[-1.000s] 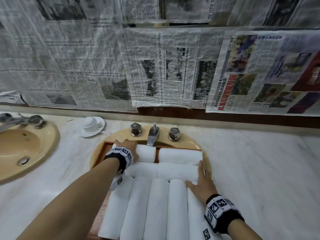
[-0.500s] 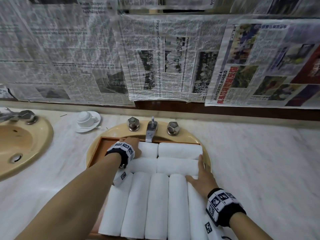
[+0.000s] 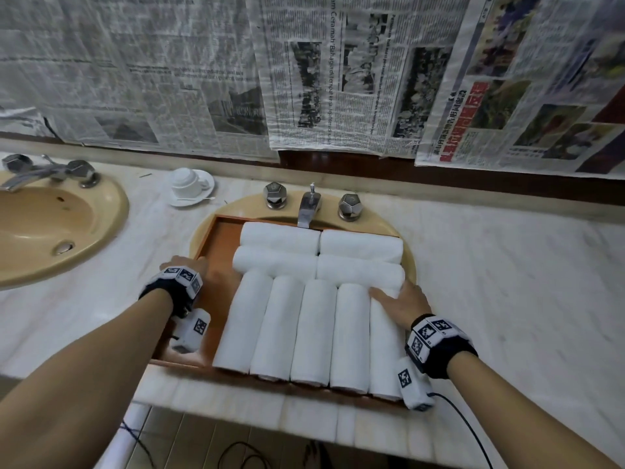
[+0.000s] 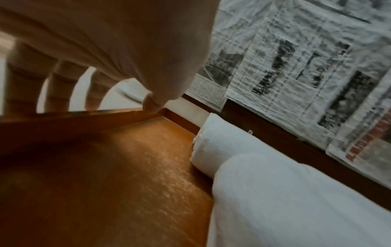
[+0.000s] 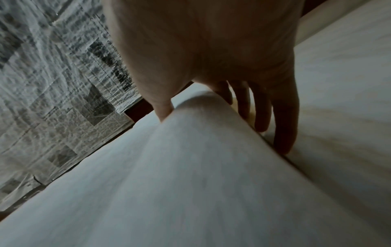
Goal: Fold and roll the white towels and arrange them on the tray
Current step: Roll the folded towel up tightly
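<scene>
A brown wooden tray (image 3: pixel 220 252) lies across a sink and holds several rolled white towels (image 3: pixel 311 330): a front row running lengthwise and two rows across the back (image 3: pixel 280 238). My left hand (image 3: pixel 184 265) grips the tray's left rim; in the left wrist view its fingers (image 4: pixel 59 86) curl over the outside of the rim and the thumb (image 4: pixel 151 103) sits on top, with bare tray floor (image 4: pixel 127 167) beside a towel roll (image 4: pixel 222 142). My right hand (image 3: pixel 399 302) is at the tray's right edge. Its thumb (image 5: pixel 162 110) lies on the rightmost roll (image 5: pixel 190 167) and its fingers (image 5: pixel 283 125) reach down outside the rim.
A tap (image 3: pixel 309 208) with two knobs stands just behind the tray. A second sink (image 3: pixel 50 225) is at the left, with an upturned cup on a saucer (image 3: pixel 189 184) between them. Newspaper (image 3: pixel 338 79) covers the wall. White marble counter (image 3: pixel 507 282) stretches right. A cable (image 3: pixel 466 431) hangs at the front.
My left hand has left the back-left towel roll and come back to the tray's left rim. My right hand stays at the right edge, its fingers now over the side.
</scene>
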`<move>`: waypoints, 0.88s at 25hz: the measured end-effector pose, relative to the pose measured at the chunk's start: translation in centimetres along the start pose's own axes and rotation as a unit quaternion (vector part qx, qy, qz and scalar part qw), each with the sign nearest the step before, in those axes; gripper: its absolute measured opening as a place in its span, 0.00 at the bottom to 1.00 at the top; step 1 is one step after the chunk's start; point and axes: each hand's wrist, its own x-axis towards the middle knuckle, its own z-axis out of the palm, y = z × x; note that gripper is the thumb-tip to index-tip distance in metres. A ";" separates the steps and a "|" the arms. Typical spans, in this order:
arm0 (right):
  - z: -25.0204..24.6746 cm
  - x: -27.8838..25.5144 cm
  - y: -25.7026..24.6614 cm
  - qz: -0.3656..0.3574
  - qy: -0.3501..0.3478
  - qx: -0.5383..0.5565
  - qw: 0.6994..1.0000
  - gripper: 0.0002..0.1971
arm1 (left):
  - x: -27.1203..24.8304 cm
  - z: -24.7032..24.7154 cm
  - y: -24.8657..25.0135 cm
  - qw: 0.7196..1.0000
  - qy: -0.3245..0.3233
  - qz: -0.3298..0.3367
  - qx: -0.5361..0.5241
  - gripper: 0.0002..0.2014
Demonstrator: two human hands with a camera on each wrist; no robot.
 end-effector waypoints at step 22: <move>-15.9 -0.3 15.5 -0.025 -0.067 0.094 0.993 0.32 | -17.7 10.1 6.8 0.961 -0.039 0.026 -0.274 0.46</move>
